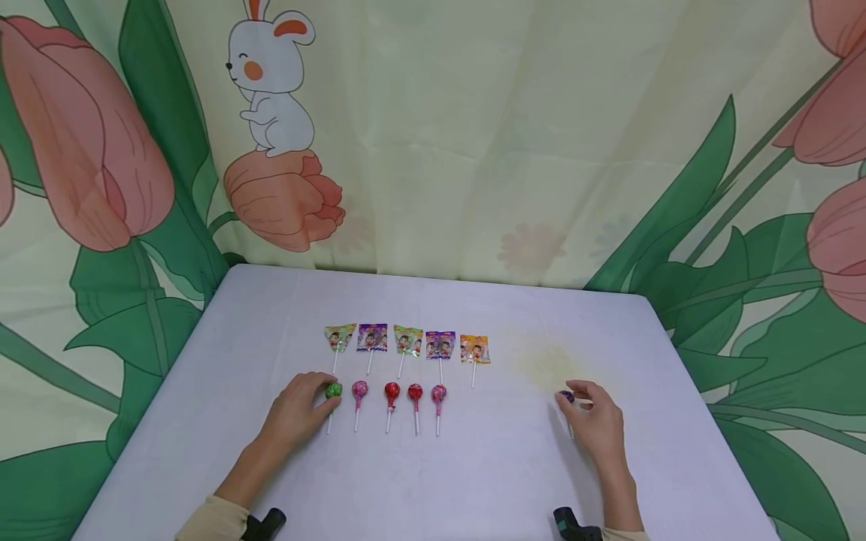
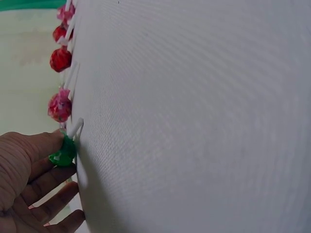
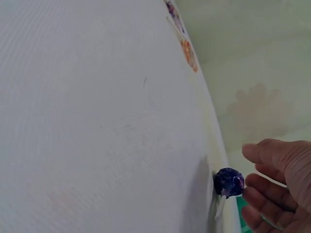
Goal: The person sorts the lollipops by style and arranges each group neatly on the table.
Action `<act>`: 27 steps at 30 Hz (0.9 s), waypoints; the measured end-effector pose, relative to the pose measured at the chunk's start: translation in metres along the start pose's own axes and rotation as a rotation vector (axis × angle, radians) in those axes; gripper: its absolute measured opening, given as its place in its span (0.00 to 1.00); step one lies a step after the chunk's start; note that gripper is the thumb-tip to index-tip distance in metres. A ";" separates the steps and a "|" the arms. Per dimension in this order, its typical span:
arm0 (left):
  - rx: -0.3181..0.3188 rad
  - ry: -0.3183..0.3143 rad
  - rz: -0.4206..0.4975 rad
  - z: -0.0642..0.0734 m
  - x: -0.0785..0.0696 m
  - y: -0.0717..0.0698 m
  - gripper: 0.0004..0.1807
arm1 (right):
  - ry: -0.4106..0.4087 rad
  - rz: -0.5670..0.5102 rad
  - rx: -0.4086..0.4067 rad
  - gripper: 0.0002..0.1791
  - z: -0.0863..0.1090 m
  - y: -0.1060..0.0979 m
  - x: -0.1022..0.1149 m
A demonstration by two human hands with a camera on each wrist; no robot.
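At the left end of the lower row, a green-wrapped lollipop (image 1: 334, 391) is pinched between the thumb and index finger of my left hand (image 1: 295, 412); its other fingers spread apart in the left wrist view. Beside it lie a pink lollipop (image 1: 359, 389), two red ones and another pink one (image 1: 438, 394), sticks toward me. Far to the right, my right hand (image 1: 598, 424) is at a dark purple lollipop (image 3: 228, 182). In the right wrist view its thumb and fingers stand apart beside the candy; whether a fingertip touches it, I cannot tell.
Above the round lollipops runs a row of flat-packed lollipops in green, purple and orange wrappers, the orange one (image 1: 475, 349) at its right end. All lie on a white-covered table (image 1: 514, 466). A curtain (image 1: 460, 150) with tulips and a rabbit hangs behind the table.
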State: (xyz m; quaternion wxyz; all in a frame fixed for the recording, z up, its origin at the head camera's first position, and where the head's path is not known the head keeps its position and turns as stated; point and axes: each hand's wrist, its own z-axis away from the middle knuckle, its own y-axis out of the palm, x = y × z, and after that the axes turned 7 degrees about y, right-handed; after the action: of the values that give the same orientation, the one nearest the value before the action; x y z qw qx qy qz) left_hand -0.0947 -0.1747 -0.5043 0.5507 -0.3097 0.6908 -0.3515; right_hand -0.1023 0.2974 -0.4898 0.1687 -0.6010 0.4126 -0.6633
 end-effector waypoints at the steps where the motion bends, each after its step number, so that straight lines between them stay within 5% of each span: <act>1: -0.002 0.000 0.000 0.000 0.000 0.000 0.19 | 0.008 0.001 0.004 0.19 0.000 0.000 -0.001; 27: -0.002 -0.007 0.013 -0.002 0.001 0.001 0.18 | -0.026 -0.006 0.015 0.18 0.000 0.011 -0.015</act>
State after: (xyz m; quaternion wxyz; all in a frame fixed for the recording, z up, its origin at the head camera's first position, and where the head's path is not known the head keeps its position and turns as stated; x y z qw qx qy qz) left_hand -0.0967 -0.1744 -0.5055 0.5552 -0.3070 0.6911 -0.3463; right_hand -0.1017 0.3018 -0.5077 0.1765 -0.6096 0.4036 -0.6591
